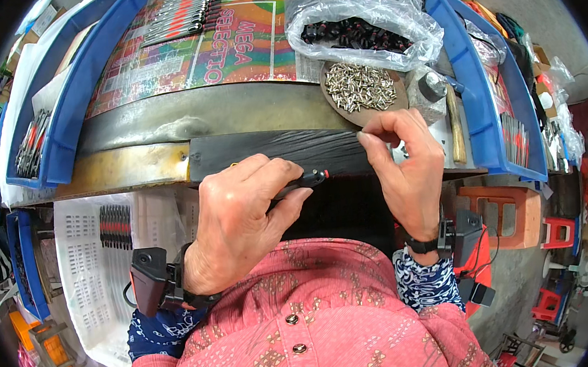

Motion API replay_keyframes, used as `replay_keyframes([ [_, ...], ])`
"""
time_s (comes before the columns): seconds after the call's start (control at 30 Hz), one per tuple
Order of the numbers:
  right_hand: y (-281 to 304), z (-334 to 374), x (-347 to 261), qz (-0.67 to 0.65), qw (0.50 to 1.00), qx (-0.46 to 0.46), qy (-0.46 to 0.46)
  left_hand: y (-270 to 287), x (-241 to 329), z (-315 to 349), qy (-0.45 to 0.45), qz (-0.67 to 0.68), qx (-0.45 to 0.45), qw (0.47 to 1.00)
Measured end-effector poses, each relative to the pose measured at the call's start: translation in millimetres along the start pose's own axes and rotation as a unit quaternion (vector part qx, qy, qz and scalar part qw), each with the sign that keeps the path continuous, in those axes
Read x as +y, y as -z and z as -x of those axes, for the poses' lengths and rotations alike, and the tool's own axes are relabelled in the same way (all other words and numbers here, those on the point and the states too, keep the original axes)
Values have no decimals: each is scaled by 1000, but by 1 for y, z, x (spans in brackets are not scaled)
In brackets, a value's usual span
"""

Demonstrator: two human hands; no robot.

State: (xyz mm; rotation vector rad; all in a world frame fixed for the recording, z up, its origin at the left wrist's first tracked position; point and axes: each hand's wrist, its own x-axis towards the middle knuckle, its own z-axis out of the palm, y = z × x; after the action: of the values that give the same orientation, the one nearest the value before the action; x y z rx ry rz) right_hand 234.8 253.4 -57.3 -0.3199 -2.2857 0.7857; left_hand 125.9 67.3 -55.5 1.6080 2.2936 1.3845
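My left hand (245, 219) is closed round a slim black piece with a red tip (310, 179), held above the bench's dark front edge. Its rear part is hidden in my fist. To the right, thumb and forefinger of my right hand (410, 173) come together in a pinch; whatever lies between them is too small to make out. Just beyond that hand rests a round brown dish (345, 114) heaped with small silvery metal pins (361, 85). Behind the dish, a clear plastic bag (390, 0) lies open on many small black parts with red bits (354, 35).
Blue bins (94, 82) (485, 90) flank the bench, holding black-and-red pieces. Similar pieces (178, 15) lie in rows on the printed sheet (137, 68). A metal block (426, 95) and a wooden handle (456, 124) stand at right. Below left is a white basket (96, 284).
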Motion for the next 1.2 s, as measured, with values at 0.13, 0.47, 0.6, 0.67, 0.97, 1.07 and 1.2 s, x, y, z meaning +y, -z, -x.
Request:
replay_keyframes([
  [0.13, 1, 14, -17, -86, 996, 3, 30, 0, 3, 1, 13, 4, -11, 1000],
  [0.47, -11, 25, -22, -190, 980, -37, 41, -4, 7, 3, -7, 0, -3, 1000],
  [0.6, -13, 26, -22, -182, 981, -37, 52, -4, 8, 4, -9, -8, -3, 1000],
  [0.67, -13, 26, -23, -171, 983, -33, 61, -4, 9, 5, -10, -9, 0, 1000],
  [0.97, -18, 28, -25, -55, 985, 27, 160, -4, 9, 6, -35, -57, 1, 998],
  [1.07, -21, 29, -23, -50, 981, 44, 180, -5, 8, 7, -42, -69, 1, 997],
  [1.2, -25, 30, -18, -57, 975, 56, 206, -7, 6, 8, -52, -81, 11, 995],
])
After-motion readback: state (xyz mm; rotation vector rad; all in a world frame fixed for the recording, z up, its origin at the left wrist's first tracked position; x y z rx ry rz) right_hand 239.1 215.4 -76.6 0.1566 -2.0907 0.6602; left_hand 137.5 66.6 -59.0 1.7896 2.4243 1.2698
